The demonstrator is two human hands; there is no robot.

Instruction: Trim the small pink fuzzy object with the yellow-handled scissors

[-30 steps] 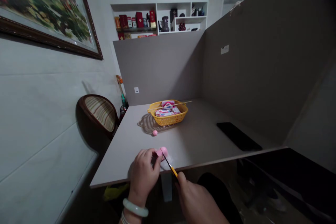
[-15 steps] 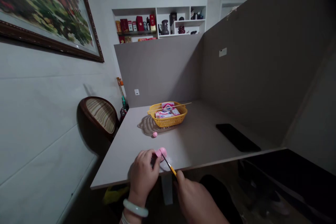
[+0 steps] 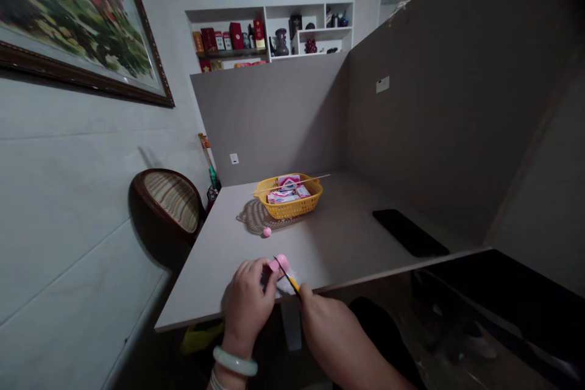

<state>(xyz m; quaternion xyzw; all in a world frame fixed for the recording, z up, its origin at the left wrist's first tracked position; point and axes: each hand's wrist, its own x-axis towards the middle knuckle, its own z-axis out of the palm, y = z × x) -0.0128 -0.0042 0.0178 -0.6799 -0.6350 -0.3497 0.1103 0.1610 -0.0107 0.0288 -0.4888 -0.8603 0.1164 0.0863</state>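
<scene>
My left hand (image 3: 249,298), with a pale bangle at the wrist, pinches a small pink piece (image 3: 273,265) that looks like modelling clay, near the table's front edge. Against its right side sits a rounded pink lump (image 3: 284,261); whether the two are one piece I cannot tell. My right hand (image 3: 326,320) grips a slim tool (image 3: 293,283) with a yellow handle and a thin dark end, perhaps a small knife. That dark end lies across the pink material. Under it is some crumpled, whitish clear film (image 3: 286,286). Farther back rests a small pink ball (image 3: 267,232).
A yellow basket (image 3: 292,210) holding pink-and-white packets stands toward the back of the table (image 3: 205,280), a thin stick (image 3: 315,178) across its top. A flat black object (image 3: 409,233) lies at right. Grey panels (image 3: 269,116) border the table; a chair (image 3: 169,201) is at left.
The tool's dark end has shifted up and left across the pink piece, and my right hand has moved slightly up and left with it. My left hand keeps its pinch. The camera view shifted slightly.
</scene>
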